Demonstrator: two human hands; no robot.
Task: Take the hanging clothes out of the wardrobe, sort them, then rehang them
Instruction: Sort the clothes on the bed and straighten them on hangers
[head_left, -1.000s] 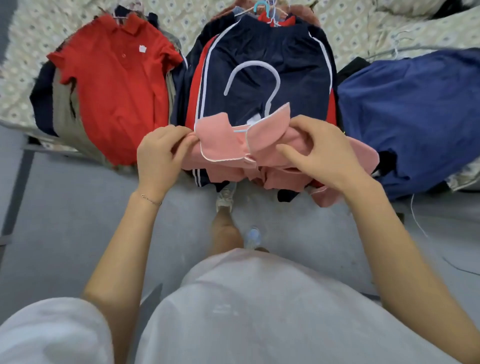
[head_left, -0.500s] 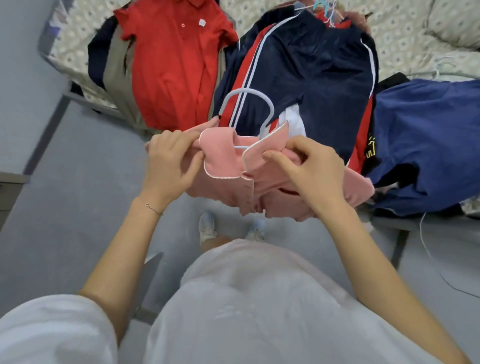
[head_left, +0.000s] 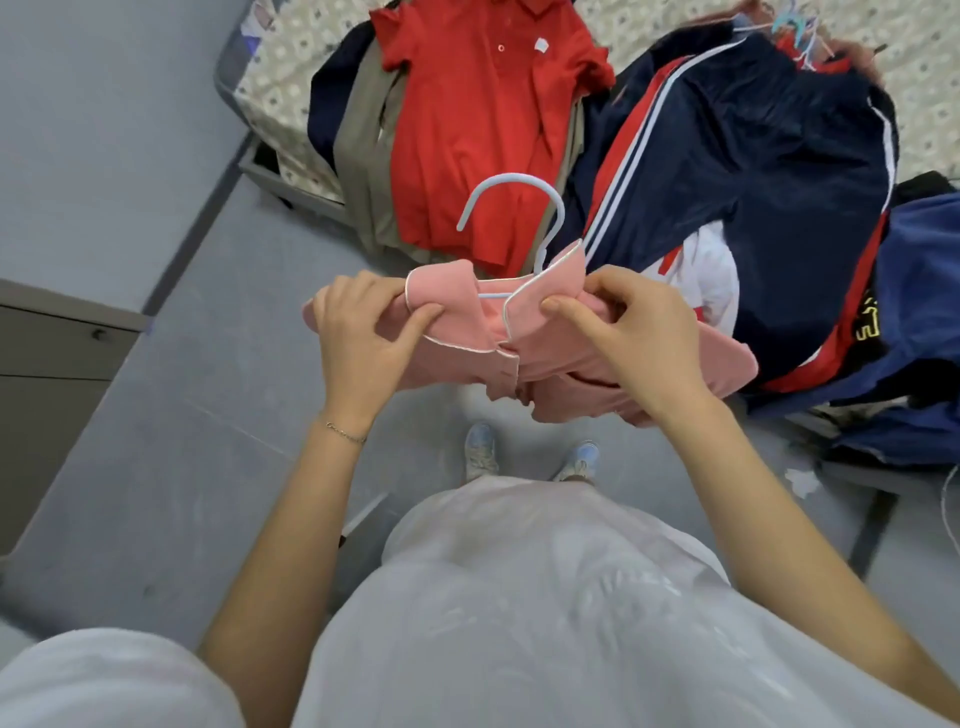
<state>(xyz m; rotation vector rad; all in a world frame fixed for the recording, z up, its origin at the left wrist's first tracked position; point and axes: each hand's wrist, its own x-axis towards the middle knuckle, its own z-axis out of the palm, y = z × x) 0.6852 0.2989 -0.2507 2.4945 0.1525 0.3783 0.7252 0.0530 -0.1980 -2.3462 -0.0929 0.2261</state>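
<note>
- The left hand (head_left: 363, 332) grips the pink shirt (head_left: 566, 358) at one shoulder.
- The right hand (head_left: 636, 332) pinches its collar beside the pale-blue hanger (head_left: 519, 202).

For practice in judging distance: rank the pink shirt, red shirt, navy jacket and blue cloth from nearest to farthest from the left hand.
1. Pink shirt: gripped by the left hand.
2. Red shirt: on the bed, just ahead.
3. Navy jacket: on the bed, farther right.
4. Blue cloth: at the far right edge.
</note>
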